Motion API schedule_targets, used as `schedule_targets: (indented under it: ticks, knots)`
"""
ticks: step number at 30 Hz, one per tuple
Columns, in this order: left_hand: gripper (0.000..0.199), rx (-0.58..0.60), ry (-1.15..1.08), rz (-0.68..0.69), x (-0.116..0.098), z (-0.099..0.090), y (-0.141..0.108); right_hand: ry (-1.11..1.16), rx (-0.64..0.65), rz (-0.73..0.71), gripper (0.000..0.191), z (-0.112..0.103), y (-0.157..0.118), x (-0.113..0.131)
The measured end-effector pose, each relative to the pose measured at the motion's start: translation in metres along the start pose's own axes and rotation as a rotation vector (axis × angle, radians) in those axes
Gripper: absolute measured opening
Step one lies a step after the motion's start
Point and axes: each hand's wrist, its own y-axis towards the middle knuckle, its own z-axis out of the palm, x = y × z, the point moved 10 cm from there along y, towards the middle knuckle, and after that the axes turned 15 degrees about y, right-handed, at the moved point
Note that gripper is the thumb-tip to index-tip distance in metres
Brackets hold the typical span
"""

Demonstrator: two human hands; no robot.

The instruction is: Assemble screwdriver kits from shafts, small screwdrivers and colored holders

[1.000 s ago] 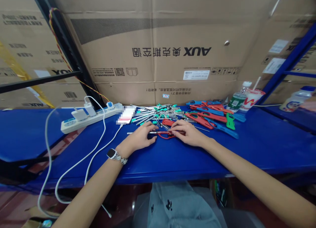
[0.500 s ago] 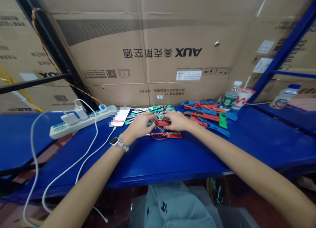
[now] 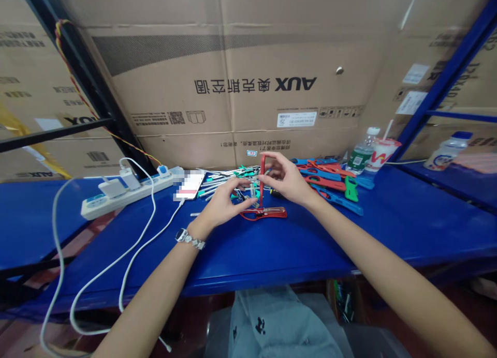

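Observation:
My right hand (image 3: 285, 179) pinches a red plastic handle shell (image 3: 262, 179), held upright on its edge. Just to its left, my left hand (image 3: 229, 200) curls its thumb and fingers around a small clear plastic piece (image 3: 253, 191), partly hidden by the fingers. Below both hands a red lighter half (image 3: 267, 212) lies flat on the blue table, with a clear tank inside it and a loop at its left. Behind my hands is a pile of metal rods with green ends (image 3: 221, 178). Right of my right hand lie several red and blue handle shells (image 3: 326, 182).
A green clip-like shell (image 3: 351, 189) lies at the right, near a water bottle (image 3: 362, 153) and a drink cup (image 3: 382, 153). On the left are a phone (image 3: 193, 184), a white power strip (image 3: 124, 191) and loose cables. A cardboard wall (image 3: 248, 53) stands behind the blue table (image 3: 272, 249).
My right hand has lifted and turned the red shell from lying low to standing upright. My hands have moved apart slightly, and the clear piece in my left hand shows more.

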Motion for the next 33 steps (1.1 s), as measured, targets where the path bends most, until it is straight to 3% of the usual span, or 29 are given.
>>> schedule_targets:
  ticks: [4,7,9,13,17,21,26,33]
  knots:
    - [0.027,0.062,-0.027,-0.018,0.004,0.010,0.000,-0.008,-0.033,-0.017,0.053,-0.003,-0.009,-0.004]
    - [0.024,0.066,0.015,-0.034,0.013,0.011,-0.001,-0.222,0.001,-0.026,0.054,-0.008,-0.010,-0.002]
    - [0.018,0.066,0.064,-0.051,0.020,0.010,-0.001,-0.399,0.098,-0.008,0.053,-0.006,-0.011,-0.005]
    - [0.016,0.085,0.161,-0.094,0.034,0.011,-0.002,-0.728,0.313,0.204,0.055,-0.002,-0.021,-0.036]
    - [0.015,0.135,0.204,-0.100,0.040,0.017,-0.003,-0.949,0.368,0.343,0.050,-0.006,-0.027,-0.051]
    - [0.016,0.149,0.217,-0.076,0.039,0.019,-0.003,-1.026,0.411,0.357,0.044,-0.001,-0.023,-0.054]
    - [0.016,0.123,0.217,-0.055,0.039,0.018,-0.003,-1.033,0.347,0.269,0.031,0.017,0.000,-0.057]
    - [0.015,0.122,0.203,-0.040,0.035,0.016,-0.004,-1.026,0.293,0.437,0.023,0.025,0.016,-0.079]
